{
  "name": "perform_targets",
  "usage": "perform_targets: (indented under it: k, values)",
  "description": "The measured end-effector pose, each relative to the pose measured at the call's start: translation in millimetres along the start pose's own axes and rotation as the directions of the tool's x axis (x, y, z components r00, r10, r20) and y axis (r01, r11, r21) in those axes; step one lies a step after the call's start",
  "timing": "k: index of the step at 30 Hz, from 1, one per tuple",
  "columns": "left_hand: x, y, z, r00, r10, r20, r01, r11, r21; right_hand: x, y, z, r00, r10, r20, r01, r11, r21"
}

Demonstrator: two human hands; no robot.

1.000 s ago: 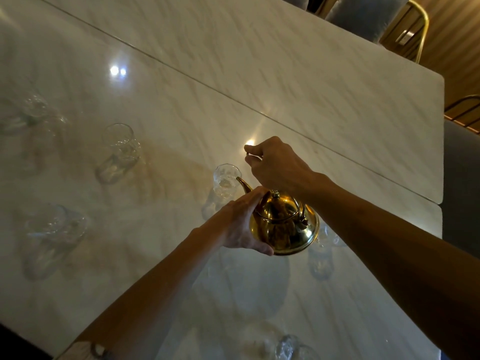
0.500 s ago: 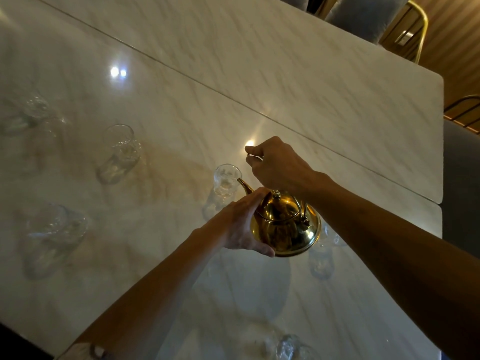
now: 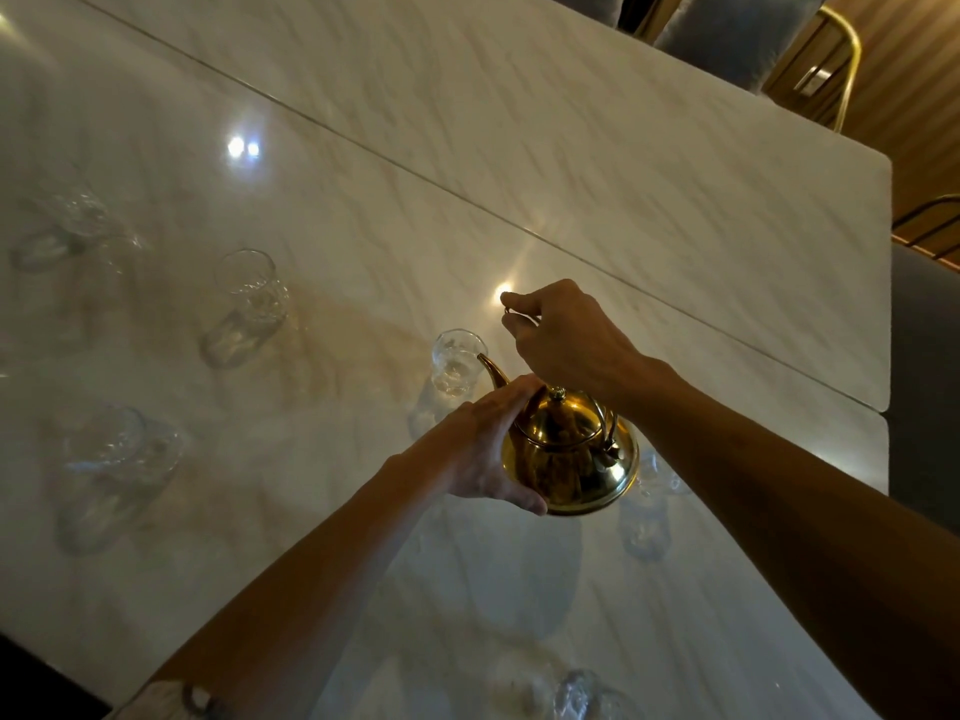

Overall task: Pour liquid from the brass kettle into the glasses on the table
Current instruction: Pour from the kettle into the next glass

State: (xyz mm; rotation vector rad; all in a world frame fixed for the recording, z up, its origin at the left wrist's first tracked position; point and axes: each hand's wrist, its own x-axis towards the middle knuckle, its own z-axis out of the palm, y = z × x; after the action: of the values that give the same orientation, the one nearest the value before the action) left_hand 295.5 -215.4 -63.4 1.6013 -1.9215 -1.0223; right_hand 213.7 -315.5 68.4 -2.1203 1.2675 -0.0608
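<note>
While the right hand (image 3: 563, 343) grips the handle and the left hand (image 3: 488, 449) cups the brass kettle (image 3: 571, 454), its spout (image 3: 492, 370) points at the nearest glass (image 3: 454, 363) on the counter (image 3: 571, 148).

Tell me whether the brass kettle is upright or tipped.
Tipped. The round brass kettle leans spout-first toward the clear glass; its lid knob points off-vertical. No stream is visible.

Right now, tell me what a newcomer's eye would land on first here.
The shiny brass kettle at centre, held above the marble table: the right hand grips its handle from above, the left hand steadies its side. Its spout tips toward the clear glass just beyond it. More glasses stand to the left, the nearest mid-table.
</note>
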Motion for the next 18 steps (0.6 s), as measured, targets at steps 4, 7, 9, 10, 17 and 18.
perform_targets:
  k: [4, 7, 9, 10, 17, 18]
  values:
    - [0, 1, 2, 1.000, 0.000, 0.007, 0.000, 0.999, 0.038, -5, 7, 1, 0.999, 0.000, -0.049, 0.002, 1.000, 0.024]
    - [-1, 2, 3, 1.000, -0.001, 0.015, 0.000, 0.996, 0.085, -12, 14, 0, 0.997, 0.004, -0.081, 0.000, 0.999, 0.051]
    - [-1, 2, 4, 1.000, 0.002, 0.008, -0.003, 0.996, 0.090, -19, 18, -1, 0.993, 0.000, -0.116, 0.009, 0.997, 0.076]
    - [0, 2, 4, 1.000, 0.002, 0.007, -0.002, 0.995, 0.098, -24, 20, -2, 0.991, 0.003, -0.133, 0.010, 0.996, 0.094]
    - [-12, 10, 3, 0.999, 0.016, -0.033, -0.009, 0.982, 0.186, -57, 24, 1, 0.969, -0.019, -0.247, 0.070, 0.977, 0.203]
    - [-16, 11, 3, 0.999, 0.021, -0.046, -0.012, 0.982, 0.190, -62, 23, 1, 0.965, -0.030, -0.260, 0.085, 0.976, 0.202]
